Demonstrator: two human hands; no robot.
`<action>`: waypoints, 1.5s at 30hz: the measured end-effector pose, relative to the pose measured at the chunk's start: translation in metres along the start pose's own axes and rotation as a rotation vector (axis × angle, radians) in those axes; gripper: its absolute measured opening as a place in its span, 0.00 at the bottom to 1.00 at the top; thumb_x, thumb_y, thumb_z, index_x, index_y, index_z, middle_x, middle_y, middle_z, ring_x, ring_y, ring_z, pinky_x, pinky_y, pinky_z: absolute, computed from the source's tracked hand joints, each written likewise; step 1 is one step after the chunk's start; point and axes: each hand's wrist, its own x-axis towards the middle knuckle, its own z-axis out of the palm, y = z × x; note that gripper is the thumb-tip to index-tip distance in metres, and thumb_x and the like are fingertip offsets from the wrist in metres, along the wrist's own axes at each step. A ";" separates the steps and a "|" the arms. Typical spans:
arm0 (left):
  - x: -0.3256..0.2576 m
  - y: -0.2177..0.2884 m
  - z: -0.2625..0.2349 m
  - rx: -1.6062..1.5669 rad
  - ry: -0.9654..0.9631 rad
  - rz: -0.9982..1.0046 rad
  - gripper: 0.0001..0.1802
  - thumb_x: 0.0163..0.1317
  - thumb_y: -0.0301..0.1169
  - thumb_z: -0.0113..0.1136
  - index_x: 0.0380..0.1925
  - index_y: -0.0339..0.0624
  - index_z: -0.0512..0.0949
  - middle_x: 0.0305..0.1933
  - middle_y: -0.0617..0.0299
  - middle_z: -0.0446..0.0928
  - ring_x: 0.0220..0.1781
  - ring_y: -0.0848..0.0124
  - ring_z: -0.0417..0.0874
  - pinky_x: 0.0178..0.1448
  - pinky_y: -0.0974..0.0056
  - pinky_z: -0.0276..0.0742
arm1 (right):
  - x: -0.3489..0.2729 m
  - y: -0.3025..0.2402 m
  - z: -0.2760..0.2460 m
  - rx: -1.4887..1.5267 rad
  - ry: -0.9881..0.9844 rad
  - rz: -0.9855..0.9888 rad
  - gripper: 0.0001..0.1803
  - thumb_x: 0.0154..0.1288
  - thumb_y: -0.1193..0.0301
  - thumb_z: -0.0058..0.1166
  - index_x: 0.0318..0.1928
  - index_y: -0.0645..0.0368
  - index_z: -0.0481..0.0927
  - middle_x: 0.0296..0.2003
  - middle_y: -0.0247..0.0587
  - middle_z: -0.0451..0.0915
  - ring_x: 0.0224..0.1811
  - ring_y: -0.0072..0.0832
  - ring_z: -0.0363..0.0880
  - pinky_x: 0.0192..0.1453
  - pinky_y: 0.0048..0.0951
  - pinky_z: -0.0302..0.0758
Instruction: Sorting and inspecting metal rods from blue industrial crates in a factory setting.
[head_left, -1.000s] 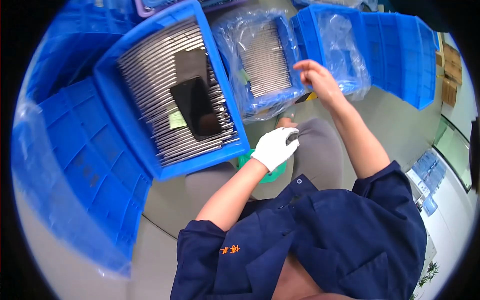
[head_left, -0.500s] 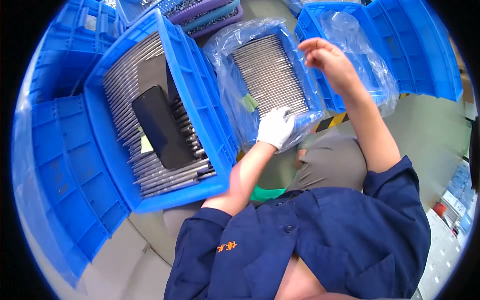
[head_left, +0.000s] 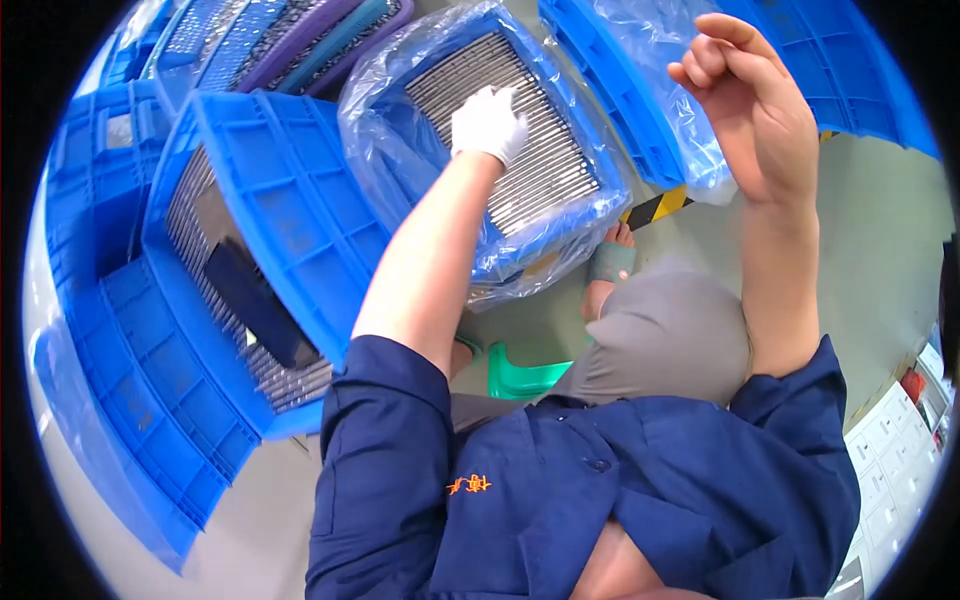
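Where the clear plastic bag (head_left: 400, 150) lines the middle blue crate (head_left: 540, 235), thin grey metal rods (head_left: 530, 150) lie packed in tidy rows. The gloved left hand (head_left: 488, 122) rests on them, fingers curled, perhaps pinching some. The bare right hand (head_left: 757, 105) hovers loosely curled above the neighbouring bagged crate (head_left: 620, 95), the crates crowding close.
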 end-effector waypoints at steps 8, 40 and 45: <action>0.075 -0.057 0.054 0.095 0.108 0.077 0.28 0.46 0.37 0.57 0.49 0.44 0.65 0.53 0.54 0.64 0.56 0.59 0.64 0.54 0.57 0.64 | 0.065 0.049 -0.022 0.220 -0.001 0.167 0.14 0.58 0.74 0.36 0.44 0.63 0.69 0.28 0.34 0.64 0.33 0.25 0.63 0.51 0.32 0.63; 0.129 -0.075 0.096 0.132 -0.047 0.093 0.09 0.43 0.30 0.53 0.28 0.43 0.72 0.28 0.56 0.75 0.31 0.60 0.77 0.34 0.58 0.72 | 0.119 0.102 -0.033 0.344 0.058 0.400 0.12 0.57 0.74 0.37 0.42 0.61 0.69 0.26 0.32 0.64 0.30 0.23 0.62 0.48 0.32 0.64; 0.118 -0.083 0.078 -0.112 -0.092 0.127 0.16 0.46 0.33 0.55 0.38 0.45 0.69 0.33 0.52 0.74 0.36 0.55 0.75 0.40 0.57 0.72 | 0.102 0.090 -0.028 0.333 0.050 0.383 0.11 0.57 0.73 0.38 0.42 0.60 0.69 0.26 0.32 0.63 0.31 0.23 0.62 0.48 0.31 0.64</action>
